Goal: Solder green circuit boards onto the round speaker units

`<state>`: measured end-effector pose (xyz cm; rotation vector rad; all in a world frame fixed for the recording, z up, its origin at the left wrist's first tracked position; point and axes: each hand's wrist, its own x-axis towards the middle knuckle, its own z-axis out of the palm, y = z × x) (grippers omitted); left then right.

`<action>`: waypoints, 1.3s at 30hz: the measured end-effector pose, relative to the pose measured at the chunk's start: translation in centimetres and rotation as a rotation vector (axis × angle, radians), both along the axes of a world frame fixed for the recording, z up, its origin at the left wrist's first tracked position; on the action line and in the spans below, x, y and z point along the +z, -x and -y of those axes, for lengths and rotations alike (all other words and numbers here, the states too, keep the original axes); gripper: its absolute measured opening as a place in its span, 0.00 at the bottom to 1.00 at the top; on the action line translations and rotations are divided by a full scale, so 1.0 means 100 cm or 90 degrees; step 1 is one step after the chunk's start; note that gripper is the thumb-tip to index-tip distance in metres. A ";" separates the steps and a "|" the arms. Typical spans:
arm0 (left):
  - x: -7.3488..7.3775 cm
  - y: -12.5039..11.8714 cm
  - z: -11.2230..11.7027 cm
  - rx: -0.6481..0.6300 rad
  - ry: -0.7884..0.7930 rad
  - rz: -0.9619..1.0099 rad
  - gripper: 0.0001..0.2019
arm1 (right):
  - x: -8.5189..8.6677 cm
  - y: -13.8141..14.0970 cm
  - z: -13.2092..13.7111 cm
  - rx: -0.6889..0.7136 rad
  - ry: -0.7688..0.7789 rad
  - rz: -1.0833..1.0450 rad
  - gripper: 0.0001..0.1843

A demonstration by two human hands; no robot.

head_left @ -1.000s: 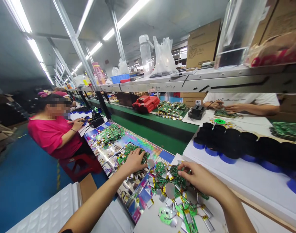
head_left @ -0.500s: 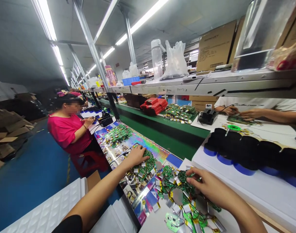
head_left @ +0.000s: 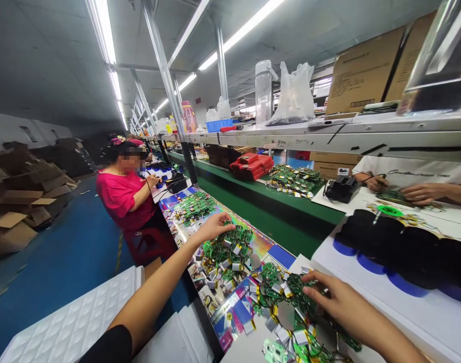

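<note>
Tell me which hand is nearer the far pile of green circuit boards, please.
Left hand: nearer, at the edge of the far pile of green circuit boards. Right hand: apart from it, over the nearer boards.

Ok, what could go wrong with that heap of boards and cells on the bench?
Green circuit boards lie heaped with silver pouch cells, so yellow-taped cell tabs touching a board might cause a short. The bare left hand and right hand, both on or over the heap, could also bend tabs or pass static to the boards.
</note>
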<state>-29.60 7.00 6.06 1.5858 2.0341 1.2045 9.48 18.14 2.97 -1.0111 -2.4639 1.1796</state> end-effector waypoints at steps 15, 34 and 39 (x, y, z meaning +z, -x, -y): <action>0.033 -0.018 -0.011 0.123 -0.374 0.146 0.18 | -0.001 0.001 0.001 0.005 0.036 0.029 0.27; 0.031 -0.220 -0.082 -0.203 -0.227 0.455 0.24 | 0.035 0.021 0.017 -0.356 -0.042 -0.561 0.31; 0.001 -0.249 -0.087 -0.150 -0.094 0.624 0.33 | 0.029 0.002 0.000 -0.415 -0.089 -0.464 0.31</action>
